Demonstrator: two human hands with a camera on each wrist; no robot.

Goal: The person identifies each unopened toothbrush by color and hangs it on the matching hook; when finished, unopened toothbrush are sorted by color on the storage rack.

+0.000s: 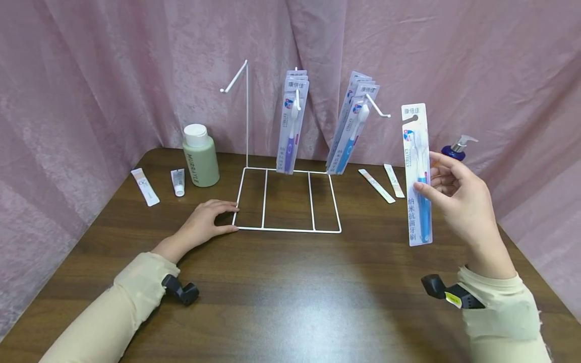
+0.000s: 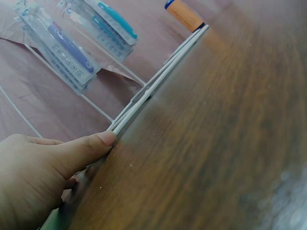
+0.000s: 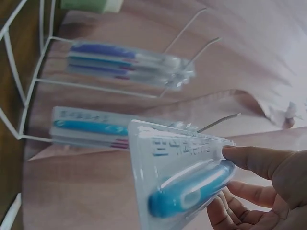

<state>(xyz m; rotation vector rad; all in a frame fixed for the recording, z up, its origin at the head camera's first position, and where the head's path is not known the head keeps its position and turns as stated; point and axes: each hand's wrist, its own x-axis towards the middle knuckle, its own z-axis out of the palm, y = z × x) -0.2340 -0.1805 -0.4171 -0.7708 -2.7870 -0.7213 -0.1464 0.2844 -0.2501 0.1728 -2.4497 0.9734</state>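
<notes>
My right hand [image 1: 467,201] pinches a packaged toothbrush [image 1: 418,217], blue-handled, between thumb and fingers. It hangs upright in the air, right of a white wire display rack [image 1: 290,230]. In the right wrist view, the toothbrush pack [image 3: 187,187] shows close up, blue handle toward the camera. With its thumb and fingers, my left hand [image 1: 204,222] holds the rack's front left corner. Packaged purple toothbrushes [image 1: 290,136] hang on the middle hook, blue ones [image 1: 351,131] on the right hook. The left hook [image 1: 233,76] is bare.
Behind the left hand stand a green bottle [image 1: 201,164], a small tube [image 1: 178,182] and a slim sachet [image 1: 145,187]. Two more sachets [image 1: 376,186] lie right of the rack. A blue pump bottle [image 1: 456,150] sits partly behind the right hand. Pink curtain [image 1: 136,75] backs the wooden table.
</notes>
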